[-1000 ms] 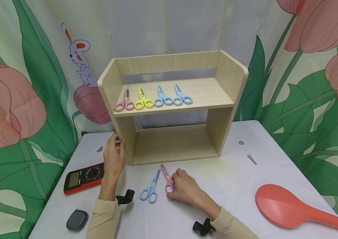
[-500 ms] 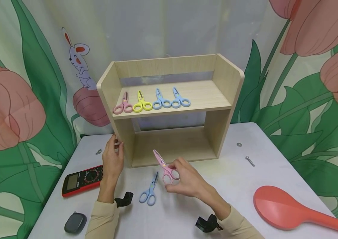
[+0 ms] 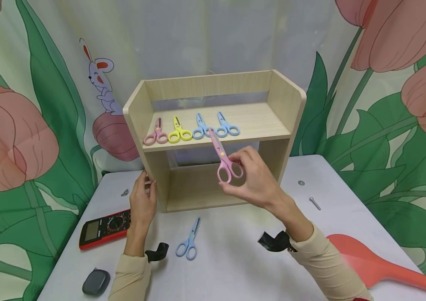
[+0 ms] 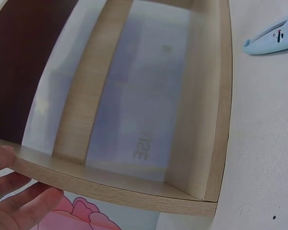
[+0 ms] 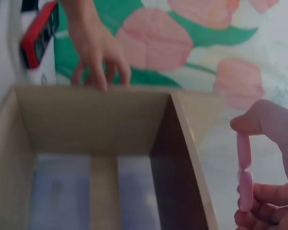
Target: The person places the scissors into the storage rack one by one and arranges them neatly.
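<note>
My right hand [image 3: 254,177] pinches pink scissors [image 3: 221,154] by the handle loops, blades pointing up and away, in front of the wooden shelf's upper board. In the right wrist view the pink scissors [image 5: 246,172] show edge-on between thumb and fingers. My left hand [image 3: 143,205] touches the left side panel of the wooden shelf [image 3: 216,140], its fingertips [image 4: 48,196] against the panel in the left wrist view. On the upper board lie pink scissors [image 3: 156,133], yellow scissors [image 3: 178,131] and two blue pairs [image 3: 227,126]. Other blue scissors [image 3: 189,242] lie on the table.
A red multimeter [image 3: 105,228] and a dark grey case [image 3: 96,281] lie at the left, near a small metal piece [image 3: 124,192]. To the right are a washer [image 3: 301,182], a bolt [image 3: 314,203] and a red paddle [image 3: 375,263], partly behind my right sleeve.
My right hand has picked the pink scissors up off the table and carried them up and forward to the upper board's front edge. The left hand stays at the shelf's side.
</note>
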Tool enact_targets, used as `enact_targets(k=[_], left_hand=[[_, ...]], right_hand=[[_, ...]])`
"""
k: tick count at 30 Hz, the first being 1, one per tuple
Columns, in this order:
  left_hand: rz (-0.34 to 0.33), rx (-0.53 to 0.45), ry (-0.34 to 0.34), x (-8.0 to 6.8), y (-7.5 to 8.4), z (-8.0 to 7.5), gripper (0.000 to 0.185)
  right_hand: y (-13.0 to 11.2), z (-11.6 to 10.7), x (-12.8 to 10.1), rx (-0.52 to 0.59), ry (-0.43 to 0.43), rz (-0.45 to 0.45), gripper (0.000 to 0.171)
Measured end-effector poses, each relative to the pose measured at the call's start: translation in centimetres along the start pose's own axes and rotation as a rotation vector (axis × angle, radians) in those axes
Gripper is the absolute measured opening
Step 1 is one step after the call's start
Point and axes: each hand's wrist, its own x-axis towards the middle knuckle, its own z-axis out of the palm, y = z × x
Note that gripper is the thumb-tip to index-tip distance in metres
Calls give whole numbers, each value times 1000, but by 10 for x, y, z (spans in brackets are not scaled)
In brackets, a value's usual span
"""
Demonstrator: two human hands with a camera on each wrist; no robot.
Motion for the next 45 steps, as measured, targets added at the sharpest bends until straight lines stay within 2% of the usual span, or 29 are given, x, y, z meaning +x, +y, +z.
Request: enact_targets(k=[6, 13, 19, 24, 32, 36, 40, 43, 45], left_hand=[[-8, -1, 5, 0, 0, 0, 45], [-21, -7, -6, -1, 1, 0, 46], [-15, -13, -2, -1, 0, 0, 46], [-12, -14, -1, -2, -1, 0, 45], [-1, -10, 9, 1, 0, 0, 45], [6, -6, 13, 1, -1, 1, 43], [14, -7, 27, 1, -3, 2, 42], [20, -9, 35, 1, -2, 2, 41], [24, -11, 33, 1, -2, 2, 42]], right_hand=[[22, -22, 32, -11, 27, 127, 57], [54, -37, 66, -1, 22, 241, 57], [70, -42, 81, -17, -32, 337, 58], [75, -45, 86, -32, -111, 409, 63], [77, -54, 99, -50, -243, 434, 65], [76, -56, 97, -52, -267, 419, 69], [70, -51, 88, -49, -202, 430, 78], [62, -41, 76, -57, -57, 412, 85], [55, -32, 66, -95, 59, 335, 85]])
